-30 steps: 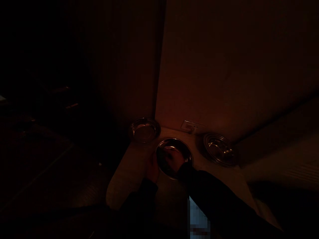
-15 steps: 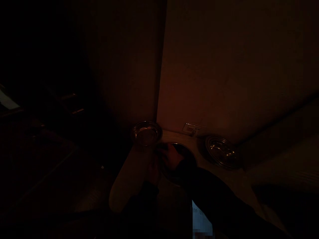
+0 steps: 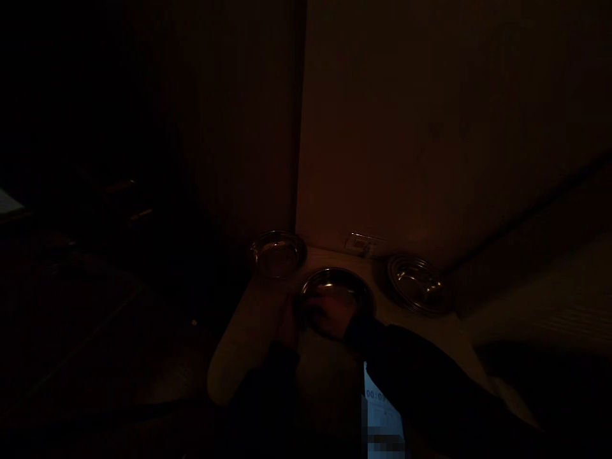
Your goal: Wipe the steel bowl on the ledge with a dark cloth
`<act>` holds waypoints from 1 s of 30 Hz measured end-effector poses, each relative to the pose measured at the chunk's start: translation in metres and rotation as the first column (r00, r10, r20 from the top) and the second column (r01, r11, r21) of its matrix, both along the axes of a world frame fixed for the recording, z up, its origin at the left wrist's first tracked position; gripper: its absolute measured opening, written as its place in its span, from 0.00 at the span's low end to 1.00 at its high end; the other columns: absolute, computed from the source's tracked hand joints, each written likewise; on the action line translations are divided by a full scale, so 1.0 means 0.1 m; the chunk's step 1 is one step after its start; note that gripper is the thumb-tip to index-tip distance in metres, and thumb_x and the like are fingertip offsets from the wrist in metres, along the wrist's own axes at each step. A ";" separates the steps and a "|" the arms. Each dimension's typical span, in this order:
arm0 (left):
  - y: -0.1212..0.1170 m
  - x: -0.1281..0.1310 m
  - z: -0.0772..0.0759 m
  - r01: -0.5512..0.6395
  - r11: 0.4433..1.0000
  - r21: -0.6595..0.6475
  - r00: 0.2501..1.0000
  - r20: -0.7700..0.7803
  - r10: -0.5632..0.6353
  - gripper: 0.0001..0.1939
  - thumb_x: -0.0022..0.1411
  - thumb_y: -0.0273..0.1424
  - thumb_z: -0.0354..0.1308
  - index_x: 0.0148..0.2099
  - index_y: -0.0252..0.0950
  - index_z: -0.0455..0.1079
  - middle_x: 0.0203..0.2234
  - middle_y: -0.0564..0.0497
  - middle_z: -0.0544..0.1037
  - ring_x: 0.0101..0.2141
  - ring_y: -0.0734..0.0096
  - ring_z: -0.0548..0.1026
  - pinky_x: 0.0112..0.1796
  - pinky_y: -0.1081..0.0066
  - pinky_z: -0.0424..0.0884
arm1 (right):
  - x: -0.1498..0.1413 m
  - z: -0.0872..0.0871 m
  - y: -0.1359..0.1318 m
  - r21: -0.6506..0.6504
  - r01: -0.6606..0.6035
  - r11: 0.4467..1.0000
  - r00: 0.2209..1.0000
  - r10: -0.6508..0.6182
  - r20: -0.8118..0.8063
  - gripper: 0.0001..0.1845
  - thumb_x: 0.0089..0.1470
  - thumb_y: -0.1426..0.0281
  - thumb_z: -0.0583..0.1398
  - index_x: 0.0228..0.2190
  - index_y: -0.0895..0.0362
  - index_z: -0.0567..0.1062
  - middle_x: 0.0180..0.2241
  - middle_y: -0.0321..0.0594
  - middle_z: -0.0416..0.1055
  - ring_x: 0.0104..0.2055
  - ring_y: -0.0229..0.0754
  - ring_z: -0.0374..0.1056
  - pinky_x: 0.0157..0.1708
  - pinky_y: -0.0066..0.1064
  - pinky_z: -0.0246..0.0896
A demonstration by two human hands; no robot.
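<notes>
Over middle dish with right hand, beside it with left hand; cannot tell either grip. Set on table between left dish and stacked dishes, roomiest toward rounded left edge.

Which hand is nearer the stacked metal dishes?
Right: the right hand, over the middle dish, is left of the stacked metal dishes; the left hand is farther left, beside that dish.

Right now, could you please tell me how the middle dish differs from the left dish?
The middle dish has the right hand over it, while the left dish has none. The middle dish looks larger in view and sits nearer than the left dish. Both are round and shiny.
</notes>
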State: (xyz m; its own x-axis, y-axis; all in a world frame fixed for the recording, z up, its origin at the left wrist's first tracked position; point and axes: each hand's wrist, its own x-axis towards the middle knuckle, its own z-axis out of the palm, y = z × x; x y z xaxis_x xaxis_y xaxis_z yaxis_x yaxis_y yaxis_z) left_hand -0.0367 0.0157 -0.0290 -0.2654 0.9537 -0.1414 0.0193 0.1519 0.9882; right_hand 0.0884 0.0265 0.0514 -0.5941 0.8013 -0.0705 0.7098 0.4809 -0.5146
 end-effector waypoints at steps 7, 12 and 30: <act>-0.03 0.06 0.17 0.039 0.999 -0.033 0.999 0.020 -0.039 0.13 0.55 0.30 0.50 0.39 0.33 0.73 0.40 0.45 0.77 0.43 0.64 0.73 0.44 0.66 0.68 | 0.23 0.06 -0.13 0.010 -0.169 0.986 0.985 0.169 -0.017 0.18 0.43 0.80 0.57 0.37 0.54 0.76 0.43 0.39 0.69 0.47 0.39 0.63 0.49 0.31 0.56; -0.04 0.09 0.17 0.035 0.999 -0.006 0.999 -0.014 -0.035 0.16 0.57 0.33 0.49 0.43 0.30 0.72 0.40 0.43 0.77 0.43 0.61 0.73 0.44 0.63 0.68 | 0.52 0.10 -0.25 -0.043 -0.228 0.973 0.973 0.229 0.014 0.19 0.44 0.81 0.56 0.37 0.52 0.76 0.43 0.38 0.69 0.47 0.40 0.64 0.47 0.32 0.57; -0.07 0.12 0.11 -0.012 1.000 -0.002 0.988 -0.155 0.011 0.18 0.61 0.33 0.47 0.48 0.31 0.70 0.45 0.42 0.74 0.47 0.61 0.70 0.49 0.62 0.65 | 1.28 -0.10 -0.22 0.291 -0.124 0.949 0.937 0.015 0.349 0.19 0.52 0.77 0.54 0.45 0.52 0.72 0.49 0.47 0.65 0.49 0.47 0.60 0.46 0.40 0.60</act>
State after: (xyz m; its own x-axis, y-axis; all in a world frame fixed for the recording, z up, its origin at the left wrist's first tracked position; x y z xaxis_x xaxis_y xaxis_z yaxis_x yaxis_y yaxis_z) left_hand -0.0244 0.0085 -0.0176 -0.2951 0.9501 -0.1008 0.1707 0.1562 0.9729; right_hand 0.2168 0.0049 0.0414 -0.6331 0.7732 -0.0365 0.7734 0.6299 -0.0706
